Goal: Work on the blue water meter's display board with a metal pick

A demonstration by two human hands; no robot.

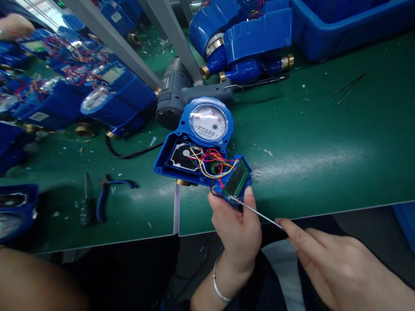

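Observation:
A blue water meter (194,149) with a round dial and an open wired compartment rests near the table's front edge. My left hand (235,220) grips a small blue cover (247,166) holding a green circuit board (238,178), joined to the meter by red, yellow and white wires (212,162). My right hand (313,246) is closed on a screwdriver (259,213); its handle is hidden in the palm. The metal shaft reaches left, its tip touching the board's lower corner, beside my left thumb. A small spring (257,174) sticks out at the cover's right side.
Behind the meter lies a grey power tool (177,93) with a black cable. Pliers (103,198) and another screwdriver (86,203) are on the left. Blue meters (119,93) crowd the back left, near another person's hand (14,26). Tweezers (350,87) and a blue bin (316,43) are right.

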